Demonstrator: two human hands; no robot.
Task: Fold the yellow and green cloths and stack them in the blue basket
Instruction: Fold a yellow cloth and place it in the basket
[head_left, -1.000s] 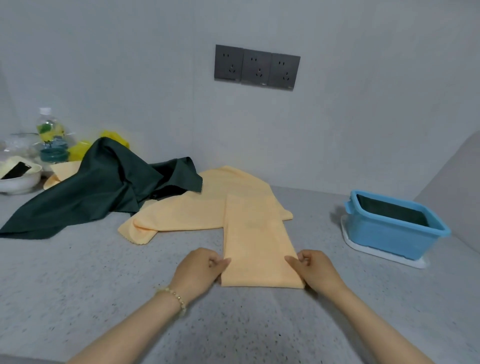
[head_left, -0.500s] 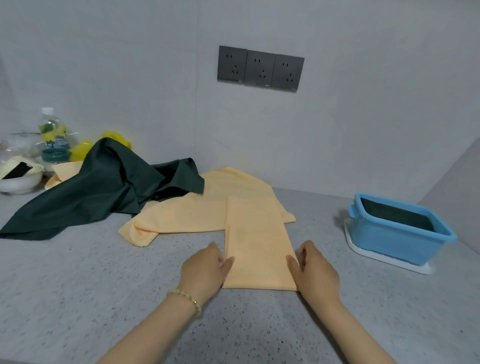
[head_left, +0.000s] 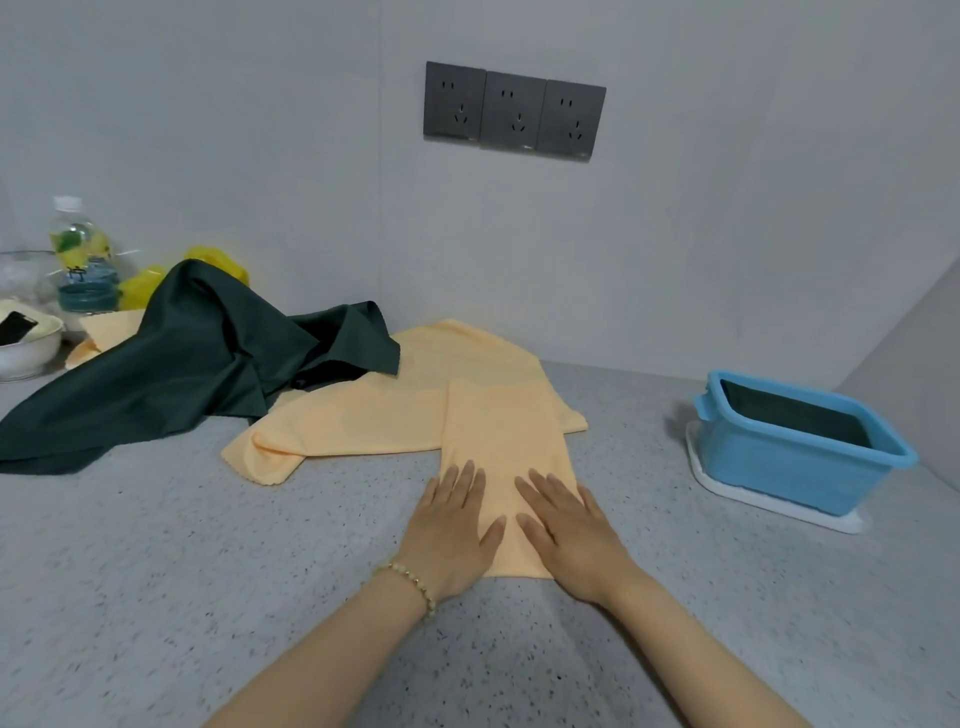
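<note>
Light is soft, diffuse, coolish, a bit dim; no source in frame. Shadows weak: a faint patch on the worktop (head_left: 208, 571) left of the basket (head_left: 795, 467), dark pockets in the green cloth (head_left: 182, 374) folds. No glare, only a slight sheen along the sockets' (head_left: 514, 110) lower edge. Wide-angle bend at the frame edges, right wall (head_left: 779, 208) corner leans. Centre fairly sharp; bottle (head_left: 83, 260) at upper left is soft. Compression smear on the wall.

Bare counter (head_left: 639, 457) between yellow cloth (head_left: 498, 431) and blue basket (head_left: 779, 467); green cloth (head_left: 182, 364) heaped at left; wall (head_left: 311, 156) behind.
</note>
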